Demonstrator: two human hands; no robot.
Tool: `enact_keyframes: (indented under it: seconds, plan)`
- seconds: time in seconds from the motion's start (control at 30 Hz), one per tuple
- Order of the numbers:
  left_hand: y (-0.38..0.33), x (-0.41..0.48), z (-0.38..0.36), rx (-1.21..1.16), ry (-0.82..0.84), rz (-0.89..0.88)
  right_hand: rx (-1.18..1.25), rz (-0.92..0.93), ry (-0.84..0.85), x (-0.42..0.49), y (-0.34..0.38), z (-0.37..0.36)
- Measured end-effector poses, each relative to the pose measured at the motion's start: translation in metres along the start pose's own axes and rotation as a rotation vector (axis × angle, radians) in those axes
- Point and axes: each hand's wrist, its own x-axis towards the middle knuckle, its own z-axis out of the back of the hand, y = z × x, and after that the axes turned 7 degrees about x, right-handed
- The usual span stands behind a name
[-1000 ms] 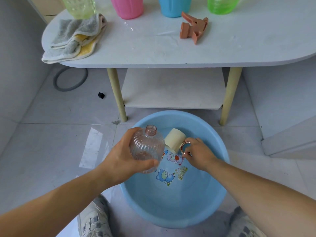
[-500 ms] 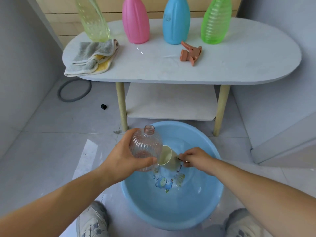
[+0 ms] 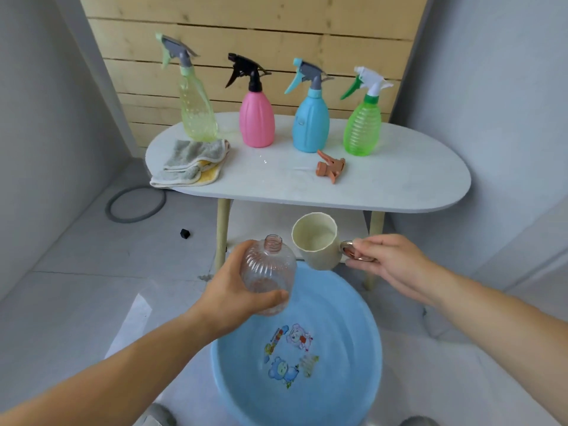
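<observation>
My left hand [image 3: 236,295] grips a clear ribbed bottle [image 3: 268,272] with an open pinkish neck, held upright over the far rim of a blue basin [image 3: 347,364]. My right hand [image 3: 390,265] pinches the metal ring handle of a cream cup [image 3: 316,241], raised just right of the bottle's neck and tilted with its mouth toward me. Water lies in the cup. The basin stands on the floor with cartoon pictures on its bottom. An orange spray head [image 3: 331,166] lies loose on the white table [image 3: 399,179].
Yellow-green [image 3: 195,112], pink [image 3: 256,118], blue [image 3: 310,121] and green [image 3: 362,124] spray bottles stand in a row at the table's back. A folded grey-yellow cloth [image 3: 192,164] lies at its left end. A grey ring [image 3: 135,204] and small black piece [image 3: 184,233] lie on the floor.
My right hand has lifted the cream cup out of the basin to the height of the bottle's neck. The camera has tilted up, so the spray bottles show in full.
</observation>
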Motion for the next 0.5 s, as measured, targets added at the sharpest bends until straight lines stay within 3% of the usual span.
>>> enact_keyframes:
  seconds: [0.3, 0.5]
  plan:
    - [-0.021, -0.002, -0.003, -0.036, 0.035, -0.070, 0.003, 0.230, -0.029, -0.049, 0.054, -0.022]
    - [-0.025, -0.004, -0.004, -0.039, 0.037, -0.086, -0.140, 0.340, -0.040, -0.061, 0.063, -0.029]
